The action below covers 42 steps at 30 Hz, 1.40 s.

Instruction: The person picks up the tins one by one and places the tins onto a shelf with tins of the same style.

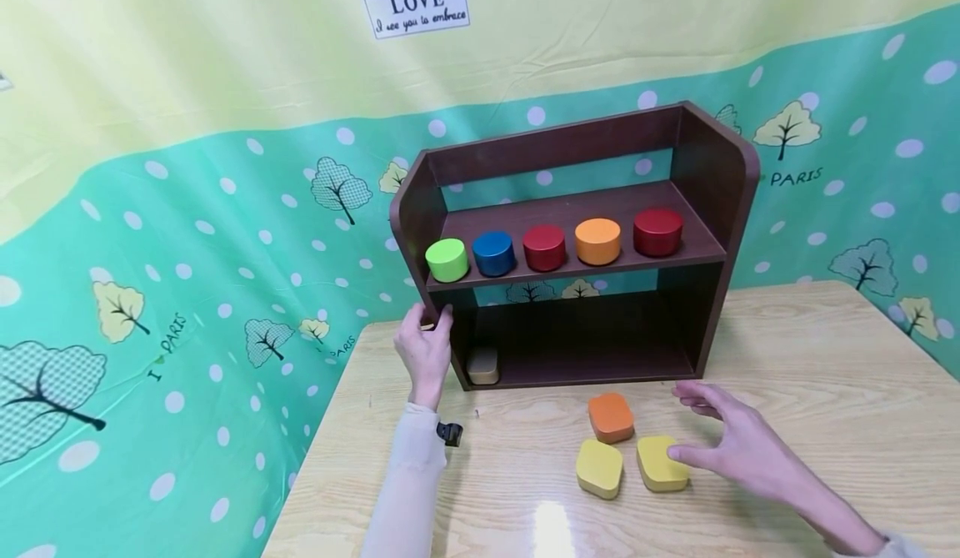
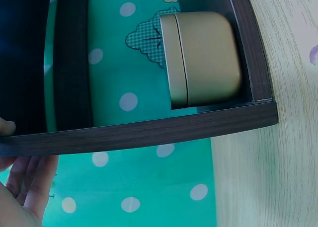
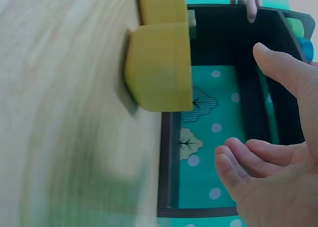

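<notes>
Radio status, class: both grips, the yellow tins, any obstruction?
Left grip holding shelf side panel. Right grip open by right yellow tin. Other yellow tin alongside, both on tabletop. Nothing visibly blocking right grip.

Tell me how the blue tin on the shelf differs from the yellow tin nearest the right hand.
The blue tin is round; the yellow tin is squarish with rounded corners.
The blue tin stands on the shelf's upper board; the yellow tin lies on the table, beside the right hand.
Both have plain, flat tops facing up.
</notes>
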Each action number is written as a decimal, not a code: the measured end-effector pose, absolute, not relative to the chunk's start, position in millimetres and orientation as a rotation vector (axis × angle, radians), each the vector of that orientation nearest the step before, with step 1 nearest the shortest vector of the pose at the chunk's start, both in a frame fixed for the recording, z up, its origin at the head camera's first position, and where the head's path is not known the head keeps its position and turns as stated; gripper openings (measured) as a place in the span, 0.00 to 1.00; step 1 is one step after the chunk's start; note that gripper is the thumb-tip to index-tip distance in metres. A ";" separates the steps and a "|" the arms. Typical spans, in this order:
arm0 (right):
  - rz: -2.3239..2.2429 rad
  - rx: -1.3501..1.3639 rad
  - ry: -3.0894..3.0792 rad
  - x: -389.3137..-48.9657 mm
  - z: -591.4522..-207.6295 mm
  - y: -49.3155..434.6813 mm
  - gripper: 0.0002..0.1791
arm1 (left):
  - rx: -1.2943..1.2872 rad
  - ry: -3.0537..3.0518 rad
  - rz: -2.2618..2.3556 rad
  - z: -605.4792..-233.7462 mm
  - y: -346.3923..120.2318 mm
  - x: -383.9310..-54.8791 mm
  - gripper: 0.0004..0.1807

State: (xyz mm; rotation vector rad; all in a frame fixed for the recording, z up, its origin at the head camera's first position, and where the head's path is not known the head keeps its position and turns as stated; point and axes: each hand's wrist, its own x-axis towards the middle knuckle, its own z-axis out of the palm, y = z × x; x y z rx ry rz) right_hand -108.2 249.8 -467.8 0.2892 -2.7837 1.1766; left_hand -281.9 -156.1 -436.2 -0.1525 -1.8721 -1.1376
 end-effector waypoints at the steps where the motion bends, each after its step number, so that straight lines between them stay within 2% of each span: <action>1: 1.180 0.295 -2.785 -108.0 -469.8 249.4 0.50 | -0.153 -1.872 -1.137 -435.9 -155.9 -281.6 0.09; 7: 1.192 0.303 -2.836 -107.5 -481.9 248.2 0.54 | -0.150 -1.871 -1.134 -436.3 -155.8 -281.4 0.09; 19: 1.227 0.431 -2.793 -104.8 -504.6 248.5 0.55 | -0.157 -1.860 -1.117 -437.4 -156.6 -283.4 0.10; 42: 1.242 0.557 -2.871 -108.6 -510.6 250.2 0.48 | -0.152 -1.875 -1.130 -437.4 -156.9 -282.5 0.09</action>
